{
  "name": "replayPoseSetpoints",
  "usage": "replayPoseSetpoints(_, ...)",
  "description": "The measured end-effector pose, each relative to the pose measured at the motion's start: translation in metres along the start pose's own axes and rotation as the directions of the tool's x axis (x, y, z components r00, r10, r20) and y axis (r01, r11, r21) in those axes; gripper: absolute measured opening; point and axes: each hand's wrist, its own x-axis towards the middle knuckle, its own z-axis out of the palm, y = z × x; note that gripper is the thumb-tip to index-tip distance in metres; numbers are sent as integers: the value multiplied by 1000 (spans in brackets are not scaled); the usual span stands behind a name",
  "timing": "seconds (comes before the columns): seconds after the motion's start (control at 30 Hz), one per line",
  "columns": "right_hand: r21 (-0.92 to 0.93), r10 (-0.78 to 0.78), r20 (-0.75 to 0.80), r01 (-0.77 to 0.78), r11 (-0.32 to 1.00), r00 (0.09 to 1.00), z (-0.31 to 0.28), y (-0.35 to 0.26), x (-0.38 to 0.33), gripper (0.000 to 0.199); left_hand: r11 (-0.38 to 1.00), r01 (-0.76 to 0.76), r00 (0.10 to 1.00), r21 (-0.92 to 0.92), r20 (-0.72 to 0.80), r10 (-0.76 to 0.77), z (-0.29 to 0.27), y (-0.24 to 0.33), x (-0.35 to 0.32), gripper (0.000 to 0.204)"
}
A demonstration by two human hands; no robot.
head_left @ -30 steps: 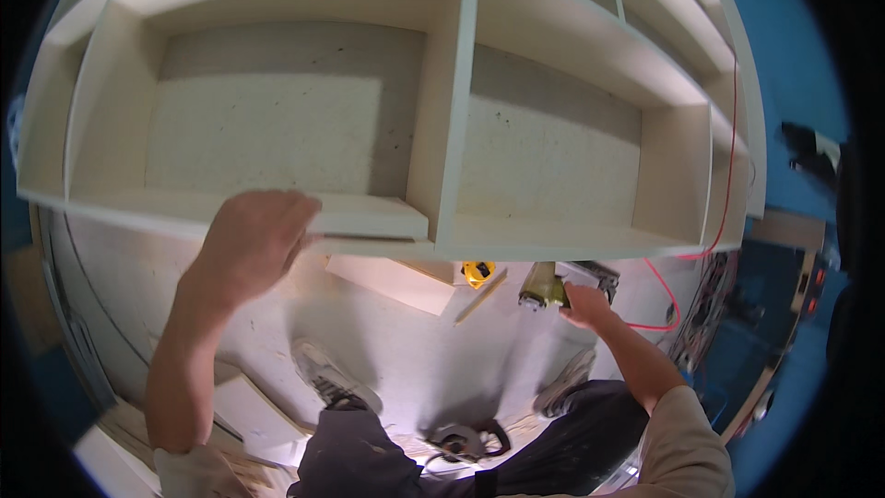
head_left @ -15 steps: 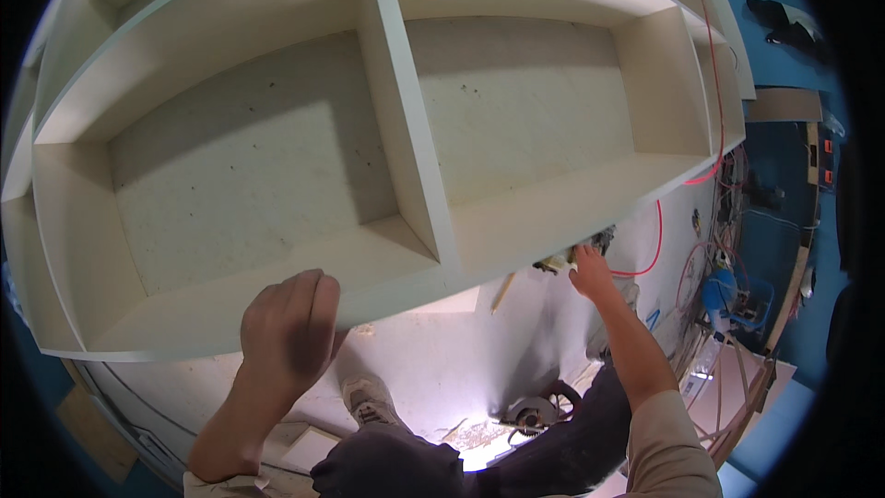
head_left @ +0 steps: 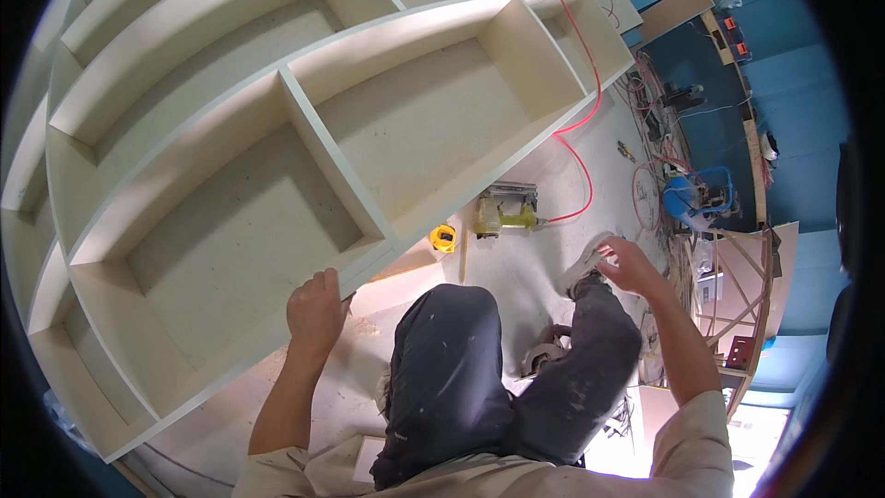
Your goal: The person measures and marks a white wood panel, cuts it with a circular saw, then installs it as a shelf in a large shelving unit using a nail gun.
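Observation:
A large off-white shelving unit (head_left: 364,203) with open compartments fills the far left. My left hand (head_left: 314,315) is closed over its near edge, the fingers curled over the top of the board. My right hand (head_left: 631,269) is above the floor at the right, in front of my shoe (head_left: 586,263); its fingers are loosely bent and apart, with nothing seen in them. Beyond it, a yellow-green nail gun (head_left: 502,219) lies on the floor beside the unit, joined to a red air hose (head_left: 587,180). A yellow tape measure (head_left: 442,238) rests nearer the unit's edge.
The hose runs up over the unit's right side. A blue machine (head_left: 687,195), likely a compressor, stands at the right by tangled cables and a wooden frame (head_left: 737,300). Between the unit and my knees are a thin wood strip (head_left: 463,258) and a pale board (head_left: 398,288).
My right hand has left the nail gun and drawn back toward me, now apart from it. The view has turned, bringing the tape measure into sight. My left hand keeps its grip.

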Motion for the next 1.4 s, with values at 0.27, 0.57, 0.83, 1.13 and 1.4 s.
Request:
replayPoseSetpoints(0.27, -4, -452, -70, 453, 892, 889, 33, -136, 66, 31, 998, 23, 995, 50, 95, -28, -3, 2, 4, 42)
replayPoseSetpoints(0.57, 65, -732, -56, 734, 676, 679, 154, -235, 192, 25, 838, 413, 875, -355, 410, -258, -50, -31, -15, 45)
replayPoseSetpoints(0.83, 107, -776, -124, 785, 610, 619, 160, -227, 197, 18, 877, 411, 858, -247, 430, -281, -55, -70, -7, 33)
replayPoseSetpoints(1.13, 75, -798, -190, 819, 569, 572, 160, -221, 206, 16, 920, 191, 881, -343, 473, -6, -50, -65, 38, 48)
replayPoseSetpoints(1.4, 52, -783, -229, 811, 583, 578, 162, -226, 206, 15, 983, 179, 939, -48, 307, -156, -42, -81, 82, 25)
